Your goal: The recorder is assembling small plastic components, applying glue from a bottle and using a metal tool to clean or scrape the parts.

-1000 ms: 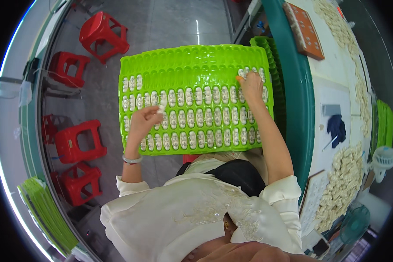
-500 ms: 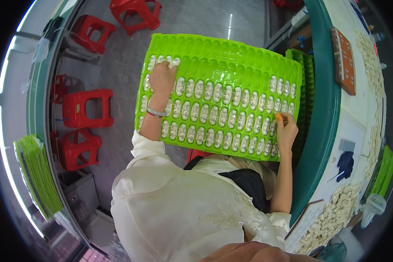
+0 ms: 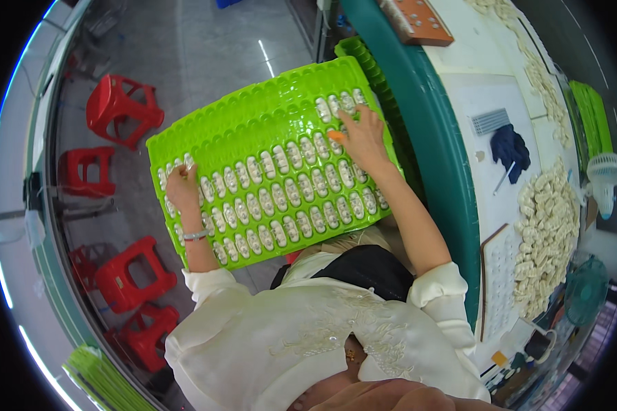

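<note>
A bright green moulded tray (image 3: 219, 127) with rows of oval hollows spans the space in front of me, tilted in view. White oval pieces (image 3: 280, 159) with lumpy tops fill its nearer rows; their exact kind is unclear. At the left end of a farther row, the fingers of my left hand (image 3: 181, 188) are pinched at a white oval piece (image 3: 188, 161). My right hand (image 3: 365, 140) reaches over the right end of that row, fingers apart, close to several white pieces (image 3: 323, 109). An orange cover (image 3: 337, 138) sits on its thumb.
Red stools (image 3: 134, 274) stand on the grey floor at left. To the right runs a teal-edged white worktable (image 3: 452, 89) with a pile of cream pieces (image 3: 545, 233), a dark blue cloth (image 3: 509, 152) and an orange-brown board (image 3: 418, 20). More green trays (image 3: 373, 75) lie under the tray's right side.
My view has turned, so the tray sits further left and slanted. My right hand has moved from the tray's near right side to its farther row, fingers spreading. My left hand stays at the left end.
</note>
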{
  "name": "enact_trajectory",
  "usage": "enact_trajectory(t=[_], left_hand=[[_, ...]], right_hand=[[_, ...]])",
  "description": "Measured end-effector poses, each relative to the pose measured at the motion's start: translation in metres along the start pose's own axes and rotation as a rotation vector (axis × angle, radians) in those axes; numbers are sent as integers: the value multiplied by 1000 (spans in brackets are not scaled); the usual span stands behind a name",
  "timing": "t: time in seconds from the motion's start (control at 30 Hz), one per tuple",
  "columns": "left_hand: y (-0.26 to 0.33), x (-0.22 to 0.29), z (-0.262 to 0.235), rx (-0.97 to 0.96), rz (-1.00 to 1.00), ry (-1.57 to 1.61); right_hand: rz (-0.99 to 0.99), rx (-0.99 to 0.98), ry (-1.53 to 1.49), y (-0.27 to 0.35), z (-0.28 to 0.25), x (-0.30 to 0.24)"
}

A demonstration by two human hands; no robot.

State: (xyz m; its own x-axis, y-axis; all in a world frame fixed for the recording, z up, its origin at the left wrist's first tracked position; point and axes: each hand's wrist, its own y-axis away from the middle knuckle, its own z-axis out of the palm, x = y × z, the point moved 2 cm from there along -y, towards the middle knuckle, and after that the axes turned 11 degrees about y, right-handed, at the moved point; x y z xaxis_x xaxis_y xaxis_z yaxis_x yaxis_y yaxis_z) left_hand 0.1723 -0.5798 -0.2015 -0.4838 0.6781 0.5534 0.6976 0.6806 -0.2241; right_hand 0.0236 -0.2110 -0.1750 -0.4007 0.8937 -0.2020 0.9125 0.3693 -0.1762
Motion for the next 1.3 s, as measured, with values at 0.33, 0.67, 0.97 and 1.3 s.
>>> enact_trajectory(t=[0.33,0.67,0.97,1.3], left_hand=[[6,102,37,-146,354,428],[-2,227,137,-584,1085,324],[-21,255,146,-829,1260,123],[-19,223,148,-663,1009,379]], right_hand=[[-69,10,-45,-3,14,5],[-6,-145,21,-27,17,11],[-5,-154,30,-30,23,17],[-97,-91,-63,-26,22,3]])
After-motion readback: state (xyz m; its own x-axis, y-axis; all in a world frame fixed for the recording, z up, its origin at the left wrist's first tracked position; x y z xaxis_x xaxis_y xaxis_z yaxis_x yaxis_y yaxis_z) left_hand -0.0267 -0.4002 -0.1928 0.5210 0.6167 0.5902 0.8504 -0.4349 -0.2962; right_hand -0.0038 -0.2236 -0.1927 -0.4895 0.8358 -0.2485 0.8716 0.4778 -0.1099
